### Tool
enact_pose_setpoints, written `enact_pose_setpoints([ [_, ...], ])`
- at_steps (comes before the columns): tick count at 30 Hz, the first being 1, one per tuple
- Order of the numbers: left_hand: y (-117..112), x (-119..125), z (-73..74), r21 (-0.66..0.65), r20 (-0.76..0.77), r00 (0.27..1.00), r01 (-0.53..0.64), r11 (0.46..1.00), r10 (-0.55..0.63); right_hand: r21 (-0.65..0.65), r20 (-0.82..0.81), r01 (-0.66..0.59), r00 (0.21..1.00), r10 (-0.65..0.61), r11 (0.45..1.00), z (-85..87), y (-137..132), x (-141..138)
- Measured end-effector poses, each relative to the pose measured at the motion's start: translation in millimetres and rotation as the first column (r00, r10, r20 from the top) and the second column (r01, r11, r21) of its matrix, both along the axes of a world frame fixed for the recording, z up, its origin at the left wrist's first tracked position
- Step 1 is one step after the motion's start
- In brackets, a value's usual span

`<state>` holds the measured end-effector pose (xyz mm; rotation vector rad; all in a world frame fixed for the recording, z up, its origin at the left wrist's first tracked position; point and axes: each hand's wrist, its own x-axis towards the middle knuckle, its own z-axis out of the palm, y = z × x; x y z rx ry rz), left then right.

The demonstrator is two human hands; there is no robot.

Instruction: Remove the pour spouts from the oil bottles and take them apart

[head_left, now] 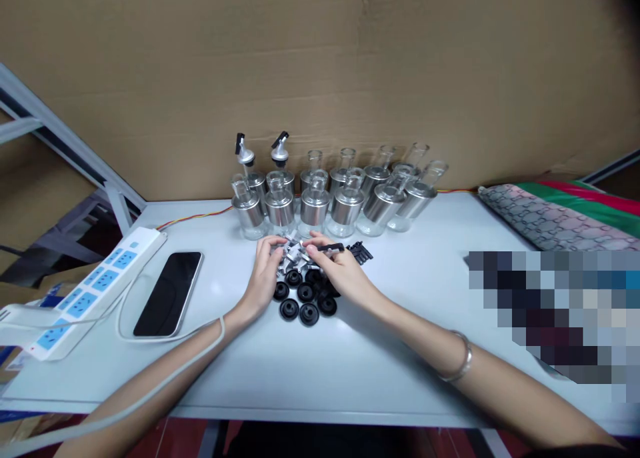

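Bent at the edge of a heap of small silver metal parts (295,253), my left hand (263,275) has its thumb and fingertips against the pieces. Which piece is between them, I cannot make out. My right hand (345,271) comes to the same heap from the other side, closed on a small black lever (331,248) that sticks out over the thumb. Just below lie several round black stoppers (306,293), partly behind my right hand. More slim black levers (359,252) are piled beyond that hand.
Two rows of glass bottles with metal sleeves (315,208) stand behind the heap; two back-row ones carry pourer spouts (280,150). At left are a phone (170,295), a power strip (95,291) and a white cable (120,318). Patterned fabric (555,221) lies far right.
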<state>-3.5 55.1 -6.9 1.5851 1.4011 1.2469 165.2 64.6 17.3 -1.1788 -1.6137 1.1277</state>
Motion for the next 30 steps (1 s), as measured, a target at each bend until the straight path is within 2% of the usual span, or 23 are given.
enact_pose_setpoints([
  [10, 1, -6, -2.4, 0.023, 0.023, 1.000, -0.010, 1.000, 0.009, -0.027, -0.034, 0.001, 0.999, -0.002, 1.000, 3.2, -1, 7],
  [18, -1, -6, -2.2, 0.035, -0.052, 0.995, -0.086, 0.996, 0.088, -0.057, 0.000, 0.059, 0.998, -0.059, 0.997, 4.1, -2, 11],
  [21, -3, -5, -2.0, 0.031, -0.077, 0.991, -0.107, 0.994, 0.109, -0.074, -0.014, 0.036, 0.999, -0.037, 0.997, 3.8, 0, 9],
  [27, 0, -3, -3.3, 0.040, -0.089, 0.996, -0.017, 0.999, 0.021, -0.010, -0.051, 0.102, 0.993, -0.102, 0.995, 6.0, 2, 14],
  [30, 2, -3, -5.6, 0.023, -0.045, 0.998, 0.049, 0.999, -0.048, -0.028, -0.071, 0.101, 0.992, -0.103, 0.995, 5.9, 1, 18],
])
